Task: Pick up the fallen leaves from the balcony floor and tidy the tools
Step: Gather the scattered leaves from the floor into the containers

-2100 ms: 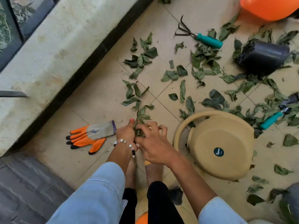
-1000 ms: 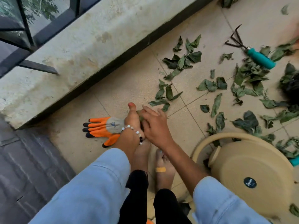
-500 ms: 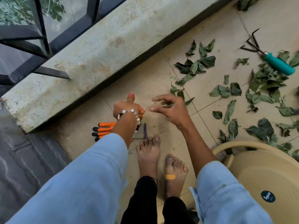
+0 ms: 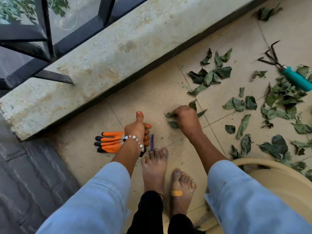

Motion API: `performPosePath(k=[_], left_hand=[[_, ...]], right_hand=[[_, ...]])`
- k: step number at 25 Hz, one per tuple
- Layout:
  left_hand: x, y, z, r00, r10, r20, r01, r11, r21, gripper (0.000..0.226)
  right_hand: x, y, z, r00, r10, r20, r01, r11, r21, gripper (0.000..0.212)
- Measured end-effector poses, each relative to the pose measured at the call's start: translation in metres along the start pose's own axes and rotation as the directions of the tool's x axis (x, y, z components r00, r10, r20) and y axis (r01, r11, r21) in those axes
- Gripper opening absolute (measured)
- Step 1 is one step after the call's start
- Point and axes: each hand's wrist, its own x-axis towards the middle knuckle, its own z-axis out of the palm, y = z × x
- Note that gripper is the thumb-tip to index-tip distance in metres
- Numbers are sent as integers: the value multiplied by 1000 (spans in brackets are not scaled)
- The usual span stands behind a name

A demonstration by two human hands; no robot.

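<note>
Green fallen leaves lie scattered over the tan tiles, one cluster (image 4: pixel 211 75) near the ledge and a thicker spread (image 4: pixel 283 98) at the right. My right hand (image 4: pixel 187 119) is down on the floor, its fingers curled round a few leaves (image 4: pixel 173 124) that stick out on its left. My left hand (image 4: pixel 137 130) hovers above an orange work glove (image 4: pixel 109 142), thumb up and fingers curled tight on gathered leaves that are almost wholly hidden. A hand rake with a teal handle (image 4: pixel 296 80) lies at the far right.
A concrete ledge (image 4: pixel 101 53) with a black railing (image 4: pixel 45 31) runs diagonally along the left. A beige plastic vessel (image 4: pixel 273 181) sits at the lower right. My bare feet (image 4: pixel 155 166) stand between my arms. Dark paving (image 4: pixel 25 174) borders the tiles at the left.
Both hands had been bunching leaves together. The left then lifted away in a fist, and the right reached forward, open half a second ago, and has now closed on leaves on the floor.
</note>
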Motion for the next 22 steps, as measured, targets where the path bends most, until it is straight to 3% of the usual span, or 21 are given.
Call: performPosePath(k=[1,3,5,6,7,10,12,13,15,17,20,22], left_hand=[[-3,-1,1,1000,1,0,-1,1000,7,60],[-3,-11,3,1000,19,0,-19,1000,19,60],[-3,-8,2,1000,20,6,-21,999,47,61],[-1,-10,2,1000,26,7,-27,998,55,61],[-2,-12,3,999,32,7,-32,997,67,60],[0,-14,2,999,43,13,-44,997,63,59],[0,-14,-1,999,37,15,-38,998,52,58],[-3,-13,-1,999,31,27,-32,999,38,57],[-13,-11,2,999,17,44,-16,999,-33,57],[-32,-6,5,998,-3,56,11,990,-143,58],[-75,6,5,985,-64,161,113,942,-317,67],[-129,21,-2,958,-81,275,180,917,-357,71]], right_hand=[[-3,-5,-10,984,162,-80,-141,965,221,24],[-13,-8,-25,830,542,-128,-379,718,584,48],[-18,-8,-32,659,751,-19,-557,505,659,73],[-17,-4,-28,633,773,31,-638,499,587,77],[-15,1,-21,637,770,44,-679,533,506,72],[-3,12,-9,665,746,-39,-690,634,350,32],[-1,15,-10,648,762,-5,-671,575,468,21],[-5,13,-14,657,750,81,-626,483,612,20],[-20,-8,-34,734,610,299,-483,161,861,17],[-49,-42,-61,808,401,432,-418,-125,900,18],[-93,-88,-107,846,218,487,-399,-349,848,18],[-117,-113,-147,830,256,495,-384,-382,841,19]])
